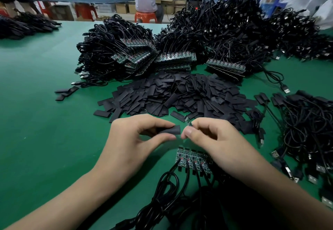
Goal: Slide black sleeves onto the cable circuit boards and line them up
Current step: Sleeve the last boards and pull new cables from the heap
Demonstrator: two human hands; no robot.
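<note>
Currently the left hand [142, 138] is pinching one black sleeve [171, 130] between thumb and forefinger at centre frame. The sleeve's open mouth is pointing right, presumably so a board can enter straight. The right hand [214, 139] is pinching a small circuit board [190, 124] with curled fingers. Most of that board is hidden; its tip is showing just beside the sleeve mouth and, as far as I can tell, is not yet inside.

Below the hands, a row of bare boards [192, 157] is lying side by side on the green mat [45, 121], with cables [180, 202] trailing toward the bottom edge, likely staged for quick pickup. A pile of loose sleeves [180, 94] is sitting just above the hands, within easy reach. Sleeved cables [306, 121] are lying heaped at the right edge.
</note>
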